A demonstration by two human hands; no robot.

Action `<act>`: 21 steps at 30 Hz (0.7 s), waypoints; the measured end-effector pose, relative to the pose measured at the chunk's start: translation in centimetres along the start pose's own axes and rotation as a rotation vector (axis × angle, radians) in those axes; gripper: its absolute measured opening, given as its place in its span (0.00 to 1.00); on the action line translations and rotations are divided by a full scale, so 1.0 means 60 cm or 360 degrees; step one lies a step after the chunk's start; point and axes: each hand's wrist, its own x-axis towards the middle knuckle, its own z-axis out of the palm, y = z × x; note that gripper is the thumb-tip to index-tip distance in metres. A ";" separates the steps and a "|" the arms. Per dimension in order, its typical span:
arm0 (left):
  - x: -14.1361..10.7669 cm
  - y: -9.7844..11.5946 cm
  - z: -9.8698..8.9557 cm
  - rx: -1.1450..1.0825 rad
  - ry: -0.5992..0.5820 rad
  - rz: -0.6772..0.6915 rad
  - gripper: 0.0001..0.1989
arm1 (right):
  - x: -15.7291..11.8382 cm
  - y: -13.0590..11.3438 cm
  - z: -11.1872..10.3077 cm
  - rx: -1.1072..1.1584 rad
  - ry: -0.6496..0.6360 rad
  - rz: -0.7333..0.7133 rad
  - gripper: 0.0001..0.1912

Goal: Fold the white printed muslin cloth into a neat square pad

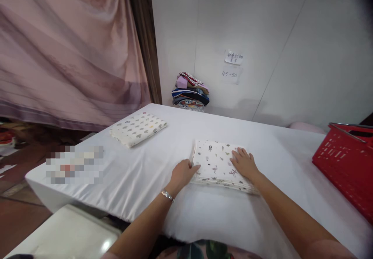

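A folded white cloth with small printed plants and animals lies on the white-covered table in front of me, its layers showing along the near edge. My left hand is at its left edge, thumb over the top and the other fingers curled at the side, partly hidden. Flat on the right part of the cloth rests my right hand, fingers spread. Farther left on the table is a second folded cloth, white with grey heart-like shapes; neither hand touches it.
A red plastic basket stands at the table's right side. Beyond the far edge, a stack of folded fabrics is against the wall. A pink curtain hangs at left. A white stool-like surface is at lower left.
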 end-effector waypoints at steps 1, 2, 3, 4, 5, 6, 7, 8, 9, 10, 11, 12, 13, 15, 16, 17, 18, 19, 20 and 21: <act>0.008 0.006 -0.002 0.0008 -0.0003 0.0003 0.20 | 0.005 -0.002 -0.006 0.0004 -0.0004 -0.0003 0.24; 0.017 0.012 -0.003 0.0028 -0.0009 0.0002 0.22 | 0.012 -0.004 -0.011 0.0011 -0.0002 -0.0004 0.24; 0.025 0.017 -0.003 0.0058 -0.0013 0.0000 0.22 | 0.019 -0.006 -0.016 0.0022 0.0005 -0.0001 0.25; 0.033 0.021 -0.001 0.0095 -0.0018 0.0000 0.21 | 0.027 -0.007 -0.019 0.0036 0.0010 0.0005 0.26; 0.040 0.022 0.003 0.0132 -0.0022 -0.0001 0.19 | 0.034 -0.007 -0.020 0.0049 0.0010 0.0016 0.27; 0.045 0.021 0.007 0.0163 -0.0025 0.0000 0.17 | 0.041 -0.007 -0.019 0.0058 0.0001 0.0028 0.28; 0.049 0.018 0.011 0.0185 -0.0023 0.0003 0.16 | 0.047 -0.005 -0.016 0.0068 -0.0020 0.0040 0.29; 0.051 0.014 0.015 0.0202 -0.0016 0.0009 0.15 | 0.051 -0.003 -0.011 0.0079 -0.0049 0.0055 0.29; 0.051 0.008 0.018 0.0216 -0.0005 0.0015 0.16 | 0.054 0.000 -0.005 0.0092 -0.0078 0.0070 0.29; 0.050 0.003 0.020 0.0233 0.0001 0.0019 0.16 | 0.055 0.003 0.001 0.0107 -0.0101 0.0085 0.29; 0.049 0.000 0.020 0.0256 0.0001 0.0024 0.17 | 0.055 0.006 0.007 0.0122 -0.0116 0.0095 0.29; 0.048 0.000 0.018 0.0290 0.0007 0.0036 0.17 | 0.055 0.008 0.012 0.0136 -0.0123 0.0097 0.29; 0.048 0.003 0.016 0.0344 0.0029 0.0063 0.16 | 0.054 0.009 0.015 0.0145 -0.0124 0.0099 0.30; 0.051 0.022 0.010 0.0497 0.0141 0.0186 0.16 | 0.053 0.009 0.018 0.0145 -0.0117 0.0102 0.30; 0.056 0.035 0.008 0.0579 0.0224 0.0292 0.17 | 0.052 0.008 0.017 0.0141 -0.0114 0.0102 0.30; 0.063 0.051 0.008 0.0649 0.0306 0.0420 0.18 | 0.052 0.007 0.016 0.0136 -0.0110 0.0104 0.31; 0.073 0.066 0.010 0.0699 0.0368 0.0557 0.20 | 0.051 0.006 0.014 0.0131 -0.0106 0.0106 0.31; 0.085 0.079 0.014 0.0726 0.0400 0.0684 0.22 | 0.051 0.006 0.012 0.0129 -0.0107 0.0108 0.31; 0.098 0.088 0.021 0.0739 0.0401 0.0781 0.24 | 0.051 0.005 0.011 0.0132 -0.0114 0.0113 0.31; 0.111 0.093 0.029 0.0747 0.0370 0.0831 0.25 | 0.050 0.005 0.010 0.0140 -0.0129 0.0119 0.31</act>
